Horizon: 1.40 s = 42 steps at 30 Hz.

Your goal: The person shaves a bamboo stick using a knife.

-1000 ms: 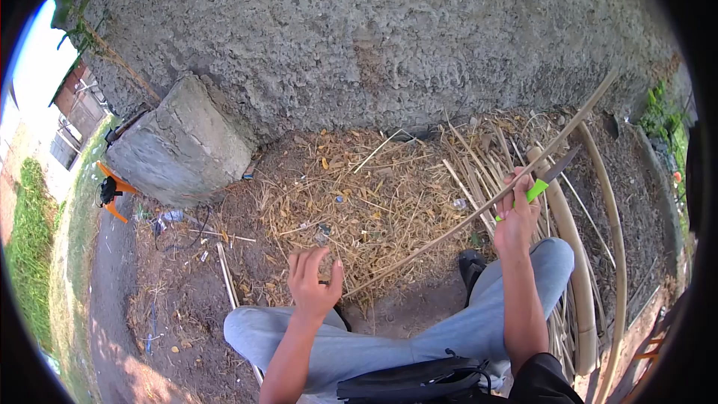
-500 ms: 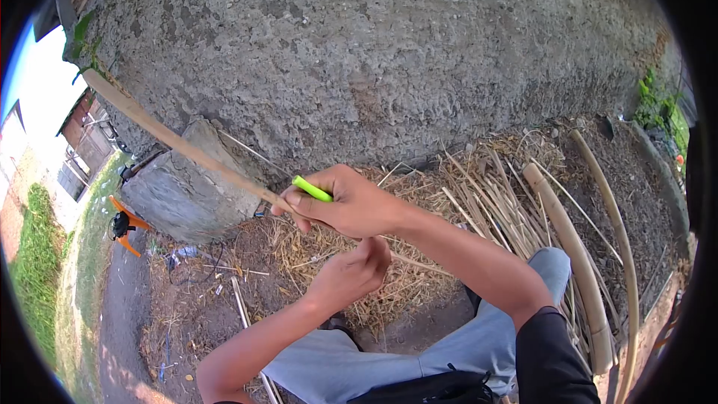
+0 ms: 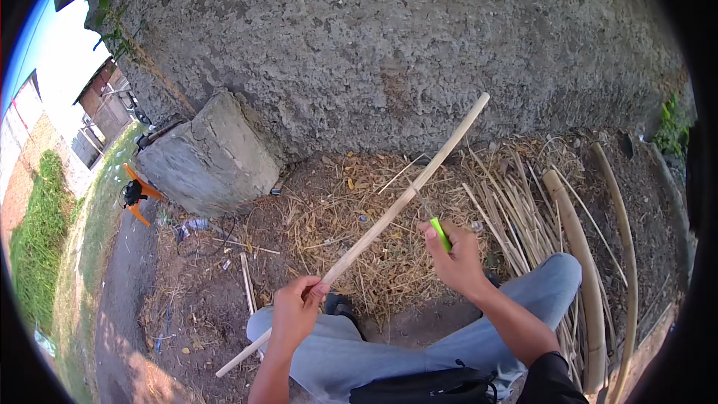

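A long pale bamboo strip (image 3: pixel 374 230) runs diagonally from the lower left up to the right in front of me. My left hand (image 3: pixel 298 305) is closed around its lower part, and the short end sticks out below over my knee. In my right hand (image 3: pixel 454 256) is a knife with a bright green handle (image 3: pixel 440 235). Its thin blade points up and left, and the tip is close to the strip near its middle; whether they touch is hard to tell. The upper end of the strip stands free before the wall.
Split bamboo strips (image 3: pixel 510 213) lie in a pile at the right, beside a thick bamboo piece (image 3: pixel 580 265) and a long curved one (image 3: pixel 627 254). A concrete block (image 3: pixel 217 157) stands at the left against the rough wall (image 3: pixel 389 45). An orange object (image 3: pixel 140 193) is beyond the block.
My hands have moved apart from their crossed position. The strip has swung from pointing up left to pointing up right. My left hand now grips it, and my right holds only the knife.
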{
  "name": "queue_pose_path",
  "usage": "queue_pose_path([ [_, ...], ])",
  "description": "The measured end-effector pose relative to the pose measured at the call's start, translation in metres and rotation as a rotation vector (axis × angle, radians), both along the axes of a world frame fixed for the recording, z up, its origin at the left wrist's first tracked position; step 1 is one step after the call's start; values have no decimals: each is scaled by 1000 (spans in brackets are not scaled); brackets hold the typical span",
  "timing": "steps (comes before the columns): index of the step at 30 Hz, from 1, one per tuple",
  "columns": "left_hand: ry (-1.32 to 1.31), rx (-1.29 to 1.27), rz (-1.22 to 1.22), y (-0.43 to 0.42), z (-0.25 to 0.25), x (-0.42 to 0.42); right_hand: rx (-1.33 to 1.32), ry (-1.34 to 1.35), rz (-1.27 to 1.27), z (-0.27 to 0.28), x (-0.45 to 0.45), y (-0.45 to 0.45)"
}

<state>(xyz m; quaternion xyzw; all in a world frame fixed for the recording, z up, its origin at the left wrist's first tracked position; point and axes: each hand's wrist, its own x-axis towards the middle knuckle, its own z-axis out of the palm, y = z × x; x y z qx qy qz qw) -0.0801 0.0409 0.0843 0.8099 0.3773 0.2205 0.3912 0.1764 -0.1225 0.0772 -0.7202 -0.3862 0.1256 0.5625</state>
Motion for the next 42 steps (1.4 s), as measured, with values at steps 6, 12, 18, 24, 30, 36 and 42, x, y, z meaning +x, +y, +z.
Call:
queue_pose_path([
  [6, -111, -189, -70, -31, -42, 3, 5, -208, 9, -49, -27, -12],
  [12, 59, -390, -147, -48, -66, 4, -133, -433, 182, -95, -56, -13],
  [18, -21, -647, -103, -55, -94, 6, -268, -470, 225, -124, -69, -10],
  [24, -22, -824, -46, -57, -113, 6, -354, -616, 237, -136, -78, -7],
  [30, -8, -1257, -196, -29, -115, 23, -398, -611, 294, -142, -62, 2],
  [36, -7, -1344, -312, 11, -95, 63, -345, -685, 234, -97, -24, 1],
  [42, -43, -1373, -511, -2, -107, 70, -386, -512, 140, -102, -5, -14],
])
